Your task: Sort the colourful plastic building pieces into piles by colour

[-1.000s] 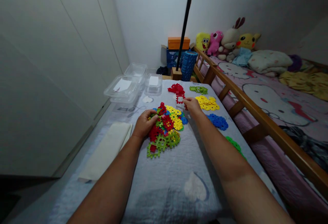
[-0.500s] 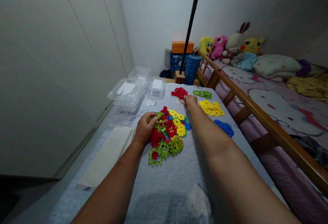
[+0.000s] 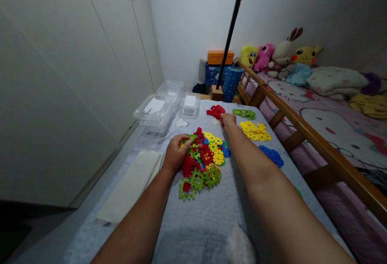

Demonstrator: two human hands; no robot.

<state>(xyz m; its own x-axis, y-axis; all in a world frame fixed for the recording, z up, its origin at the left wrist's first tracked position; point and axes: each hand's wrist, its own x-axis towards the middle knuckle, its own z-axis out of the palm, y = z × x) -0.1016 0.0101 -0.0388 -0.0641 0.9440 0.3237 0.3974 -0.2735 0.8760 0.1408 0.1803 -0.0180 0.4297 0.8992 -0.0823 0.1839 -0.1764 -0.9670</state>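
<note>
A mixed pile of plastic interlocking building pieces [image 3: 206,154], in red, green, yellow and blue, lies on the cloth-covered table [image 3: 205,215]. My left hand [image 3: 176,151] is against the pile's left side, thumb and fingers curled together over its edge; what lies between them is mostly hidden. Farther off, my right hand [image 3: 229,120] is pinched at the near right edge of a small heap of red pieces [image 3: 216,111], with a bit of red at the fingertips. Sorted by colour along the right side are green pieces [image 3: 244,114], yellow flower-shaped pieces [image 3: 255,131] and blue pieces [image 3: 271,156].
Clear plastic containers [image 3: 154,111] stand at the table's back left. A long off-white flat block [image 3: 131,187] lies left of my left forearm. A wooden bed rail [image 3: 302,129] borders the right side. Behind the table stands a black pole [image 3: 231,34].
The whole view has shifted slightly, so everything sits a little farther right. Both hands keep nearly the same places, left at the mixed pile and right at the red heap.
</note>
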